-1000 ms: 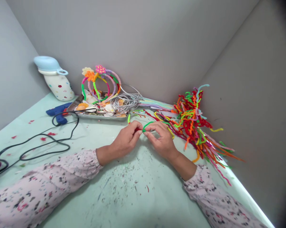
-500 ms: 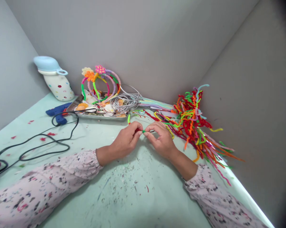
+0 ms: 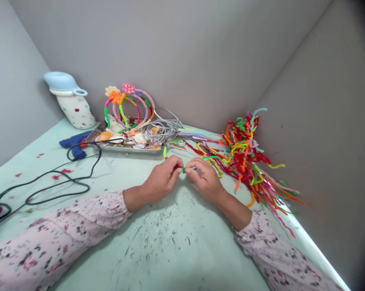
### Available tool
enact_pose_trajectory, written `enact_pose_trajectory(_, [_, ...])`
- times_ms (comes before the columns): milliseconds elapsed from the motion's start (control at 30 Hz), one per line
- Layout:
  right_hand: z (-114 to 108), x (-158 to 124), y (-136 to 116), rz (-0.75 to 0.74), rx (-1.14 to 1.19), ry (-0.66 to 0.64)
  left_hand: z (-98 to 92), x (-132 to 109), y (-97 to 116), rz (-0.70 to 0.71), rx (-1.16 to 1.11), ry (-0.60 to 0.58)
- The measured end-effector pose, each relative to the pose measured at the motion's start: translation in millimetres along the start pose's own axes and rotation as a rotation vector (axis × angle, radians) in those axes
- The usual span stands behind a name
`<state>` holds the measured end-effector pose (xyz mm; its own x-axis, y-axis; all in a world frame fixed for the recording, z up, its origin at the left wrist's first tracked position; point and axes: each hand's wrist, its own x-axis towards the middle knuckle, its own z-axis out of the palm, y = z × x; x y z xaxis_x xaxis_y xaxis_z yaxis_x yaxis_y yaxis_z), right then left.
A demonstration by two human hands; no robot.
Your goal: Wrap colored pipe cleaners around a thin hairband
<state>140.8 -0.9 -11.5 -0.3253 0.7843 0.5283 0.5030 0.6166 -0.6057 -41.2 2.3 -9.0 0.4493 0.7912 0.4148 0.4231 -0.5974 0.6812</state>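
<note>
Near the middle of the table my left hand (image 3: pixel 164 178) is closed, thumb and forefinger pinching a wire covered in coloured pipe cleaner. A bright yellow-green end (image 3: pixel 165 152) of that covering pokes out behind the left fingers, with a little red beside it. My right hand (image 3: pixel 205 178) is pinched shut just to the right, fingertips almost meeting the left ones. Between the two sits a small bit of green pipe cleaner (image 3: pixel 184 170), which the right fingertips grip. Most of what lies inside the fingers is hidden.
Behind stands a metal tray (image 3: pixel 130 150) with shells, coiled grey wire (image 3: pixel 162 131) and flower-topped headbands (image 3: pixel 129 105). A heap of pipe cleaners (image 3: pixel 245 149) is at right. On the left are a blue glue gun (image 3: pixel 76 141), a black cord (image 3: pixel 58 196) and a bottle (image 3: pixel 74 107).
Both hands stay nearly in place. The right fingers have shifted slightly at the green bit, and a green strand now shows just behind the right hand.
</note>
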Motion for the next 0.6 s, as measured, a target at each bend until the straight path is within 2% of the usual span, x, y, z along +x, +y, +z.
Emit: enact_pose_trajectory(600, [0.9, -0.2, 0.8, -0.014, 0.006, -0.010, 0.0, 0.4, 0.5, 0.011, 0.009, -0.001])
